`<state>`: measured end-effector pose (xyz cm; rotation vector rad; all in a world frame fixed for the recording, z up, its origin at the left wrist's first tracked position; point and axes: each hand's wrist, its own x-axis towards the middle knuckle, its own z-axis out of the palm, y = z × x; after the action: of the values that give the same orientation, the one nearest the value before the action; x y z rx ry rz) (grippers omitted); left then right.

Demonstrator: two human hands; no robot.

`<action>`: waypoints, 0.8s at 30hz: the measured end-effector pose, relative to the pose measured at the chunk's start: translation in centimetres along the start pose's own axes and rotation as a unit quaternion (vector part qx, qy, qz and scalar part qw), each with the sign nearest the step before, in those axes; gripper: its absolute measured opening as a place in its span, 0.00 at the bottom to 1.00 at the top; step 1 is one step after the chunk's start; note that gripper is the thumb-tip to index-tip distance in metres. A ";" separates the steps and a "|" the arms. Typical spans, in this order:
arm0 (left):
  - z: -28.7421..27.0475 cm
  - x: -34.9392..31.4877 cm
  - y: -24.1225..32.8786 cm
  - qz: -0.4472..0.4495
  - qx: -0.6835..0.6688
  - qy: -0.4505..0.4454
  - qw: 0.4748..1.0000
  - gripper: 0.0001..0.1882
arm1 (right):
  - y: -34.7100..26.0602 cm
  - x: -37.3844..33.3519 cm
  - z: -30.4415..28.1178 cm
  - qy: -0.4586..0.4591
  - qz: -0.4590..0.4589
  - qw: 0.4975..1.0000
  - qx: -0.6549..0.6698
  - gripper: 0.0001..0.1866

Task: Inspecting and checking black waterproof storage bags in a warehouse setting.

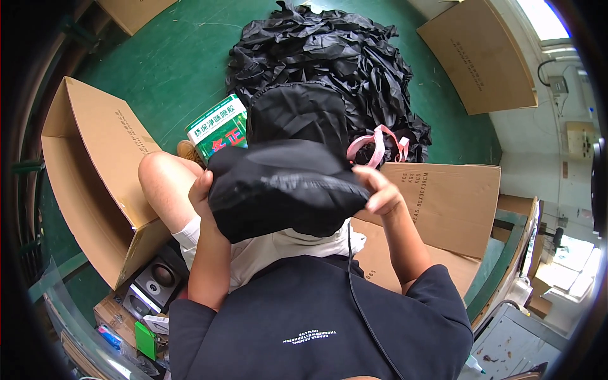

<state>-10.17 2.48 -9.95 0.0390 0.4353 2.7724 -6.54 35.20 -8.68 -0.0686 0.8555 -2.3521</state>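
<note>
You are gripping a folded black bag (285, 190) at center frame, left hand (201, 193) and right hand (380, 190) both clamped on its sides. A black bag pile (329, 57) is lying on the green floor (164, 69) above.

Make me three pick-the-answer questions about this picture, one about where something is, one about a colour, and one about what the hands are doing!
1. Where is the heap of black fabric?
A. on the green floor
B. inside the open cardboard box
C. on a shelf

2. What colour is the strap?
A. blue
B. pink
C. yellow

3. The black pouch is
A. lying untouched
B. held by one hand
C. gripped by both hands

Answers: 1 A, the heap lies on the floor; 2 B, it looks pink; 3 C, the left hand and right hand each clutch a side.
</note>
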 end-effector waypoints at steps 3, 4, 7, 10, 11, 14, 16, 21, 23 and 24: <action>-1.0 -0.1 -0.4 0.004 -0.064 0.031 0.997 0.32 | 2.0 -0.4 -1.1 -0.105 0.102 0.989 -0.029 0.38; -0.7 -0.1 -0.5 0.013 -0.060 0.026 0.998 0.31 | 2.3 -0.5 -1.7 -0.110 0.079 0.988 -0.076 0.35; 0.5 0.1 -0.4 0.038 -0.027 0.023 0.999 0.30 | 1.8 -0.1 -0.1 -0.021 -0.050 0.996 0.074 0.29; 0.7 0.6 0.2 0.050 -0.002 0.004 0.999 0.28 | -0.7 1.9 2.1 0.077 -0.157 0.983 0.061 0.28; 0.6 1.1 0.6 0.045 -0.007 -0.015 0.999 0.27 | -1.6 2.3 1.8 0.099 -0.176 0.979 0.023 0.26; 0.6 4.1 1.6 0.000 -0.013 -0.037 0.999 0.25 | -5.4 4.7 2.9 0.158 -0.228 0.956 -0.094 0.24; 2.5 6.5 1.7 0.005 -0.018 -0.053 0.998 0.24 | -8.0 6.1 2.9 0.154 -0.263 0.945 -0.119 0.21; 1.3 11.1 2.5 -0.002 -0.067 -0.032 0.997 0.22 | -10.7 11.3 2.2 0.200 -0.245 0.928 -0.197 0.16; -0.8 12.7 2.1 -0.027 0.000 0.061 0.998 0.21 | -10.8 12.5 -1.5 0.291 -0.137 0.899 -0.296 0.19; -1.9 12.9 2.0 -0.046 0.068 0.161 0.984 0.20 | -10.1 13.0 -3.1 0.320 -0.095 0.889 -0.314 0.20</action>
<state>-23.14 4.35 -11.45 -0.3911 0.6883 2.6583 -23.25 35.45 -7.16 0.3991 1.9905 -2.1776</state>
